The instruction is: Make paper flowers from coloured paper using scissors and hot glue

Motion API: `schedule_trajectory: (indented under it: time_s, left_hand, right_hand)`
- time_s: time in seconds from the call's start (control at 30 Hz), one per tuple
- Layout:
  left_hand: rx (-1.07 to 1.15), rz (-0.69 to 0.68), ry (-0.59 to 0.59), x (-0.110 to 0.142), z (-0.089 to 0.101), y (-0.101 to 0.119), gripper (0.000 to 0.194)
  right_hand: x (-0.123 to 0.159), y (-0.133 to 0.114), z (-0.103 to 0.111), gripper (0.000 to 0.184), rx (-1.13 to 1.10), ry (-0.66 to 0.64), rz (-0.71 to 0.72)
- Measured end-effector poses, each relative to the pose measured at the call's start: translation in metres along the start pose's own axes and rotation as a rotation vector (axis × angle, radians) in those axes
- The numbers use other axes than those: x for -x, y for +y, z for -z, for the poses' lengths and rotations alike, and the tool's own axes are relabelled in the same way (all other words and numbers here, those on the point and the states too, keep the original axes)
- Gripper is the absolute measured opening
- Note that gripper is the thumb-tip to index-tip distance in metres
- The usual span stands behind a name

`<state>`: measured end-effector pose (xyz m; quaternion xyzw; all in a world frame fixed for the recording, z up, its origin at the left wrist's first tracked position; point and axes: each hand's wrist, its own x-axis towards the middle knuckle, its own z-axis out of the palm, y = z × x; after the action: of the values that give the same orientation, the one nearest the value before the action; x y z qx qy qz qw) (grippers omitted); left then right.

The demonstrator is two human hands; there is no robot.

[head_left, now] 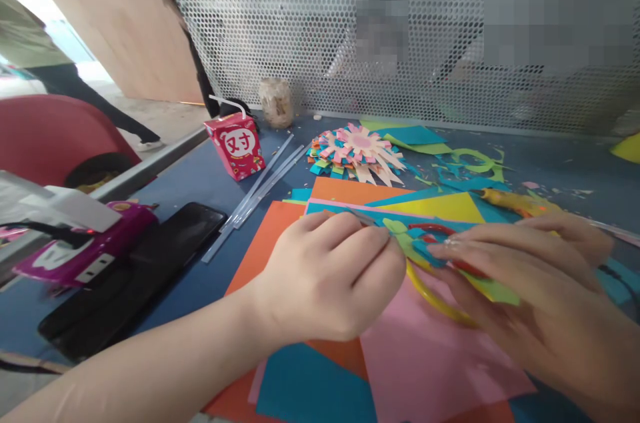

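My left hand (337, 273) is curled closed above the stacked paper, and its fingertips are hidden. A grey blade tip (361, 216) shows just beyond its knuckles. Right beside this hand are the yellow and red handles of scissors (435, 303), partly covered. My right hand (540, 289) pinches small blue and green paper pieces (429, 253) near those handles. Whether it also grips the scissors, I cannot tell. Under both hands lie coloured sheets, among them a pink sheet (440, 369) and an orange sheet (265, 236).
Fringed paper flowers (355, 149) lie behind the sheets, with green scraps (473, 163) beside them. A yellow glue gun (520, 203) is at the right. Leftward are clear glue sticks (265, 189), a red drink carton (236, 146), a black phone (135, 276) and a purple device (95, 253).
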<state>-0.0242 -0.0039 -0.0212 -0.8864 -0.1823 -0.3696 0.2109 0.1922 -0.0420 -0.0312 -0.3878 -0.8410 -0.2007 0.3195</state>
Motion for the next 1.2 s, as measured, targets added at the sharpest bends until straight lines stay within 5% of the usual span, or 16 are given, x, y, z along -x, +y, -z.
schedule_trajectory:
  time_s: [0.3,0.93,1.2]
  left_hand:
    - [-0.009,-0.004,-0.002,0.001,0.001,0.0,0.018]
    - [-0.001,-0.024,-0.011,0.001,-0.001,0.001,0.017]
    - [0.007,-0.029,-0.009,0.002,-0.001,0.001,0.014]
  right_hand:
    - [0.014,0.006,0.0,0.041,-0.004,-0.033,0.046]
    - [-0.003,-0.002,-0.009,0.021,-0.089,-0.003,-0.026]
    - [0.0,0.0,-0.008,0.03,-0.141,-0.006,0.05]
